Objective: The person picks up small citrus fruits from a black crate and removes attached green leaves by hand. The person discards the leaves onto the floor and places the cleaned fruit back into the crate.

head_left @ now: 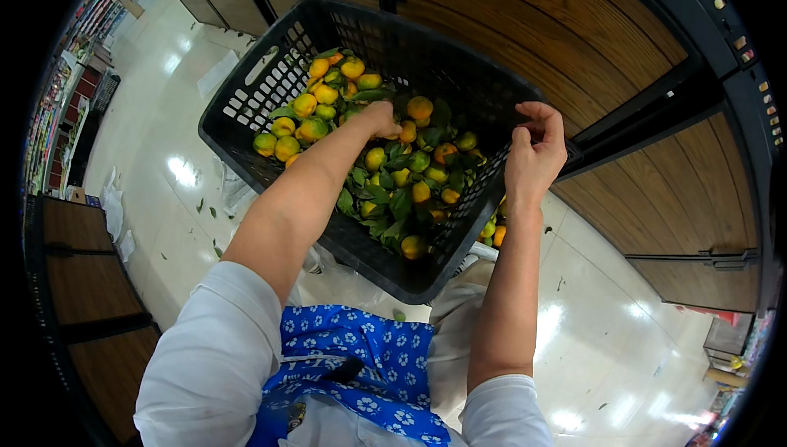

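Observation:
A black plastic crate (381, 275) with slotted walls stands tilted before me, holding many green-and-orange mandarins (420, 107) with loose leaves (401, 201). My left hand (379, 120) reaches down into the middle of the fruit. Its fingertips are partly hidden among mandarins and leaves, so whether it grips one cannot be told. Over the crate's right rim is my right hand (536, 142), its fingers bent and apart from the thumb, with nothing seen in it.
Wood-panelled display units (541, 22) with black frames rise just behind the crate. More mandarins (499, 236) show below its right side. Leaves (213, 212) and plastic sheeting (235, 187) lie on the shiny tiled floor (578, 348). Another wood-panelled unit (92, 262) stands at left.

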`<state>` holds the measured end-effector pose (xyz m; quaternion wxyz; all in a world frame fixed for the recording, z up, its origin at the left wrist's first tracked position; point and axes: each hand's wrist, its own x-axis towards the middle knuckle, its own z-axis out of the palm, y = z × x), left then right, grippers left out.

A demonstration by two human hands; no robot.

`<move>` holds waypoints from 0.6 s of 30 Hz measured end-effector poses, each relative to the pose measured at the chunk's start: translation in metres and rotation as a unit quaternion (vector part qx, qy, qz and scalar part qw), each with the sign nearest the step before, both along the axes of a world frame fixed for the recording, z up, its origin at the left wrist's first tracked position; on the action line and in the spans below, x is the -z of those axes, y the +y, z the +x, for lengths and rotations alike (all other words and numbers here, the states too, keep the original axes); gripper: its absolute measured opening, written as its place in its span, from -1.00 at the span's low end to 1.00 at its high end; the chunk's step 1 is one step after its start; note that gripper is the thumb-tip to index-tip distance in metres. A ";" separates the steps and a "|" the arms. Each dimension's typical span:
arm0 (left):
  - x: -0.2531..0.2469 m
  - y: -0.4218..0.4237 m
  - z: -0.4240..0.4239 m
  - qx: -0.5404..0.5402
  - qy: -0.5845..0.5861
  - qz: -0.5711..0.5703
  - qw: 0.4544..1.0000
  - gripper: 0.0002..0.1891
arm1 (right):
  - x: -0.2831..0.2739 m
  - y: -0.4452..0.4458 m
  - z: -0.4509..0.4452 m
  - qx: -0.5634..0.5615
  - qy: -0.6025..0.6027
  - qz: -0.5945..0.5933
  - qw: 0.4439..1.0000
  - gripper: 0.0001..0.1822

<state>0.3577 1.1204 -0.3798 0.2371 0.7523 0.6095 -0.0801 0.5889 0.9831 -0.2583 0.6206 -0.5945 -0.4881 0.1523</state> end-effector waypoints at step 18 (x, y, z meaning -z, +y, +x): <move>-0.126 -0.057 0.070 0.013 -0.600 -0.231 0.766 -0.41 | -0.006 -0.004 0.002 0.005 -0.069 0.113 0.991 -0.53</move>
